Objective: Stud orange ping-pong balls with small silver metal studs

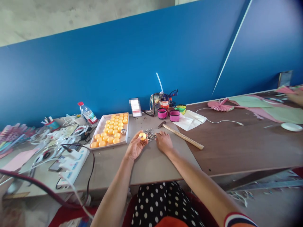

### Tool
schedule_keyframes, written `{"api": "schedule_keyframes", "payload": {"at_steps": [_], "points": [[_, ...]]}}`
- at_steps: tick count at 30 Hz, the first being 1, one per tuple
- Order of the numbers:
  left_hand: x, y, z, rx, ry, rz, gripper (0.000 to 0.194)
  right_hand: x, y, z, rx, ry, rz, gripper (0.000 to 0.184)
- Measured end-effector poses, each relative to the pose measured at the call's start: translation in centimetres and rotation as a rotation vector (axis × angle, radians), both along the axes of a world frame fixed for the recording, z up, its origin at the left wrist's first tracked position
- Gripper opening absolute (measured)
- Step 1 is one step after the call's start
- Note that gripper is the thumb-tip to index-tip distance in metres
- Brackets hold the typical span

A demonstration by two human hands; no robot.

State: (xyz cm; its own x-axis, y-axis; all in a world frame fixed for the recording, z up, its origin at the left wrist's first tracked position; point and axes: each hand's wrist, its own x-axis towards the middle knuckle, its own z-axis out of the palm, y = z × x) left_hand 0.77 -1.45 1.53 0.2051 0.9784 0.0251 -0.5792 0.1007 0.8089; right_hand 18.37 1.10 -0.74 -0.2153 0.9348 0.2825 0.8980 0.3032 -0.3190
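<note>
My left hand grips an orange ball, the size of a ping-pong ball, with a dark spot on the side that shows. A pile of small shiny metal pieces lies on the grey board between my hands. At the right edge of that pile is my right hand, fingers bent down at the metal pieces; whether a piece is between the fingertips is hidden. To the left, a shallow white box holds several orange balls and one silver metal ball.
A hammer lies right of my right hand. Behind it are pink-and-black straps and white paper. A bottle, tangled cables and a power strip crowd the left. Another person's hand is at far right near coloured paper.
</note>
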Motion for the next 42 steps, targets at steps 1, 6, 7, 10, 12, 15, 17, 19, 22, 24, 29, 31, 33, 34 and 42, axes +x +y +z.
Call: {"api": "schedule_keyframes", "payload": {"at_steps": [1,6,7,10,12,15,17,19,22,24,29,31,33,34,42], "points": [[0.0,0.0,0.0,0.0,0.001,0.002,0.046,0.0,0.0,0.0,-0.013,-0.015,0.006,0.026],[0.0,0.0,0.0,-0.001,0.017,0.0,0.046,0.0,0.1,0.0,-0.01,-0.002,0.007,0.026],[0.0,0.0,-0.1,0.001,0.018,0.0,0.046,0.1,0.1,0.1,-0.008,0.005,0.011,0.027],[-0.1,0.1,-0.1,0.006,0.016,0.0,0.047,0.0,0.3,0.1,-0.028,0.012,0.047,0.028],[-0.1,0.1,-0.1,0.006,0.019,-0.002,0.047,-0.1,0.6,0.1,-0.039,0.035,0.072,0.024],[-0.1,0.1,-0.1,0.002,0.029,-0.002,0.046,-0.3,0.9,0.0,-0.033,0.103,0.081,0.021],[-0.2,0.1,-0.1,-0.001,0.035,0.0,0.045,-0.3,1.0,-0.2,-0.024,0.136,0.071,0.02],[-0.2,0.1,-0.1,-0.004,0.034,-0.002,0.043,-0.2,1.1,-0.3,-0.01,0.201,0.059,0.021],[-0.2,0.1,-0.1,-0.011,0.029,-0.013,0.041,0.1,1.2,-0.4,-0.006,0.493,0.074,0.018],[-0.2,0.1,-0.2,-0.018,0.027,-0.018,0.041,0.3,1.5,-0.5,-0.042,0.725,0.086,0.014],[-0.3,0.2,-0.3,-0.025,0.038,-0.015,0.044,0.4,1.9,-0.6,-0.137,0.888,0.099,0.017],[-0.2,0.1,-0.2,-0.028,0.042,-0.014,0.044,0.4,1.8,-0.7,-0.141,0.87,0.086,0.015],[-0.2,0.1,-0.2,-0.031,0.045,-0.015,0.044,0.3,1.6,-0.7,-0.129,0.872,0.072,0.014],[-0.1,0.0,-0.2,-0.032,0.044,-0.017,0.043,0.3,1.6,-0.7,-0.122,0.883,0.069,0.014],[-0.2,0.2,-0.3,-0.041,0.039,-0.02,0.042,0.1,1.7,0.0,-0.197,1.205,0.099,0.013]]}}
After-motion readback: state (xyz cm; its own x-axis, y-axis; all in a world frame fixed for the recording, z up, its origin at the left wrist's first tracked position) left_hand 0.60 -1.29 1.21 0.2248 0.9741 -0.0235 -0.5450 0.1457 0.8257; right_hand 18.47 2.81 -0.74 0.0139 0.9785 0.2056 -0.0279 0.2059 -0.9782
